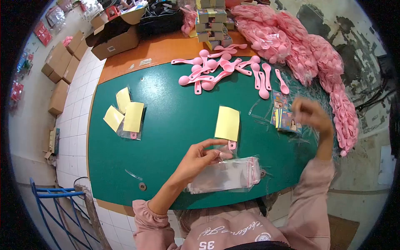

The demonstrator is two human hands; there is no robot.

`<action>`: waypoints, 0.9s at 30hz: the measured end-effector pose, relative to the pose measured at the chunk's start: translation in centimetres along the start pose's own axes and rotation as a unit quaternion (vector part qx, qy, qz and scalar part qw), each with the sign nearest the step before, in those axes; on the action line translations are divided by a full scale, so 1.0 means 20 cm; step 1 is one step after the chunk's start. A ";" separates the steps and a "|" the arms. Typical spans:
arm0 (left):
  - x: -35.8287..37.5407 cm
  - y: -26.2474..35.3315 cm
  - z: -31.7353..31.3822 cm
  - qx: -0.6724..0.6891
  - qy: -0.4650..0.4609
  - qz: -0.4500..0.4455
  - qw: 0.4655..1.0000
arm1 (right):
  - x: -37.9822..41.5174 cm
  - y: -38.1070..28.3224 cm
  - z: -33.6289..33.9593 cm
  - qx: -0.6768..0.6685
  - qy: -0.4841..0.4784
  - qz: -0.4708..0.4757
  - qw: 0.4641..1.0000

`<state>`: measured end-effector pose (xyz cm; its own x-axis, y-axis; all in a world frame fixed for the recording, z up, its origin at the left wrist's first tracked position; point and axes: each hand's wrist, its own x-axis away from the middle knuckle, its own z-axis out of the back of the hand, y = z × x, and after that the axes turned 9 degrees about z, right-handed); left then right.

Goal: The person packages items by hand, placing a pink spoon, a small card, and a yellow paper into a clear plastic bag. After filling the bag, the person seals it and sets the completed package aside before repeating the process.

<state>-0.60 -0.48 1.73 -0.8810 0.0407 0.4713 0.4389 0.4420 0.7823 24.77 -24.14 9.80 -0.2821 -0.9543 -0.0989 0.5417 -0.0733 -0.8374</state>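
My left hand [199, 157] rests on a stack of clear plastic bags [227, 175] near the table's front edge, its fingertips pinching the top bag. Just beyond the fingers lies a bagged pink spoon with a yellow card [227, 124]. My right hand [310, 114] hovers blurred over a small pile of printed cards [284, 116] at the right, fingers curled; whether it holds a card is unclear. Loose pink spoons [227, 70] lie scattered at the far side of the green table [175, 104].
Three finished yellow-card packs [125, 116] lie at the left. Large bags of pink spoons [308, 50] pile along the right and back. Stacked small boxes [212, 23] and open cartons [114, 37] stand at the back. A blue metal frame [54, 208] is on the floor, lower left.
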 end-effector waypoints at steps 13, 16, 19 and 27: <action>-0.04 -0.06 -0.04 -0.020 0.002 -0.078 0.997 | -0.15 0.00 -0.75 0.144 0.093 0.083 0.982; -0.03 -0.04 0.00 -0.068 0.015 -0.043 0.997 | -0.16 0.05 -0.70 0.053 0.103 0.059 0.992; -0.02 0.01 -0.02 -0.158 0.132 -0.043 0.978 | -0.15 0.06 -0.70 -0.053 0.101 0.024 0.993; -0.10 -0.04 0.00 -0.467 0.205 -0.245 0.825 | -0.15 0.08 -0.71 -0.090 0.104 0.041 0.990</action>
<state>0.78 -0.96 0.30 -0.9435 -0.3282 -0.0453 0.1616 -0.5754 0.8018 15.27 -17.35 1.07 -0.4105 -0.8733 -0.2625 0.4246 0.0717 -0.9026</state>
